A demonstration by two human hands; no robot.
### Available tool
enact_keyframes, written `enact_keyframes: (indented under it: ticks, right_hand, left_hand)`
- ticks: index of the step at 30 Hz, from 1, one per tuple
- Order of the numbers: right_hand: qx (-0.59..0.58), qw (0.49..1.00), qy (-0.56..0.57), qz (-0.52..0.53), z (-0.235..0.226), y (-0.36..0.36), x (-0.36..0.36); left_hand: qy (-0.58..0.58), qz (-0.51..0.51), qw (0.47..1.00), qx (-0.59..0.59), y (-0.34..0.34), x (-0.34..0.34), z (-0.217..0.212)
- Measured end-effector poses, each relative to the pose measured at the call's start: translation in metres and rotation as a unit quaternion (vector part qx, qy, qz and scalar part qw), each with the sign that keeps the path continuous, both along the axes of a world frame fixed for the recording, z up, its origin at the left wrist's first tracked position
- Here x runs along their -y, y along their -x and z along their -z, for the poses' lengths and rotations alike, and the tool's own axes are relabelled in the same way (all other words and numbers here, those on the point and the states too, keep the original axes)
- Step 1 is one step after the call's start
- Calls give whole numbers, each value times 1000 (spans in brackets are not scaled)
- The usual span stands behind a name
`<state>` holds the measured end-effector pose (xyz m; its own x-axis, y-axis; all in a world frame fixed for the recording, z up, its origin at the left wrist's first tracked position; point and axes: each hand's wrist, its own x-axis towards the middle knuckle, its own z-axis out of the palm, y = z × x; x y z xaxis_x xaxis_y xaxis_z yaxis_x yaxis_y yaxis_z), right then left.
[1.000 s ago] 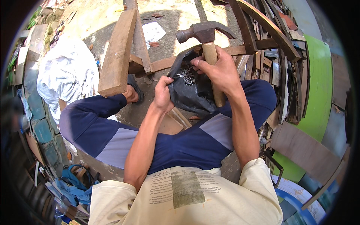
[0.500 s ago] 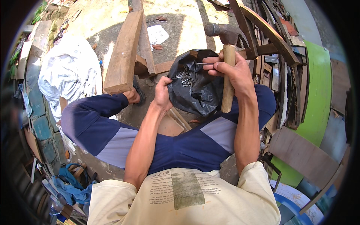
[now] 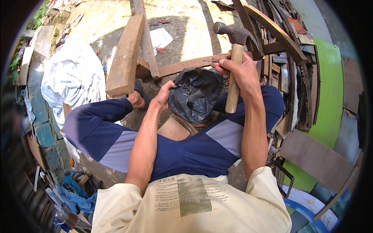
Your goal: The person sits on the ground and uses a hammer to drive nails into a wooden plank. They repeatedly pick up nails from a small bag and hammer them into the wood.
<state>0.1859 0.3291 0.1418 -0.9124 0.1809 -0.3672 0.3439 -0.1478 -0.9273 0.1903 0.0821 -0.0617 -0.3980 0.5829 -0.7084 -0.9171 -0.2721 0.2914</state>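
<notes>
My left hand [image 3: 164, 95] pinches the left rim of a black plastic bag [image 3: 196, 101], which hangs between my knees. Several loose nails [image 3: 188, 88] lie inside it, partly in shadow. To the right of the bag, my right hand [image 3: 244, 73] is closed round the wooden handle of a claw hammer [image 3: 233, 93], its steel head up and the handle end down. A single nail [image 3: 211, 61] sticks out leftward from between the thumb and fingers of that same hand.
A wooden frame stands ahead, with a thick plank [image 3: 126, 58] rising at left and a crossbar [image 3: 186, 66] behind the bag. White cloth [image 3: 74, 73] lies at far left. Stacked wood scraps [image 3: 289, 77] and a green panel [image 3: 328, 93] line the right side.
The bag has dropped slightly and moved left with my left hand. My right hand, with hammer and nail, has drawn up and away from the bag's opening.
</notes>
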Motion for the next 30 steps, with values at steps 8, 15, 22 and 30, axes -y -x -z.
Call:
enact_keyframes:
  ticks: [8,15,22,30]
  right_hand:
    - [9,1000,-17,19,8,-5,-8]
    - [-4,1000,-1,4,9,-6,-5]
    - [11,1000,5,-20,5,-7,6]
    - [6,998,41,-51,5,-3,29]
  left_hand:
    - [227,221,947,-58,2,7,91]
    - [495,327,744,-307,15,9,92]
    - [121,-58,926,-352,3,-65,-100]
    - [157,-213,884,-385,-16,-65,-146]
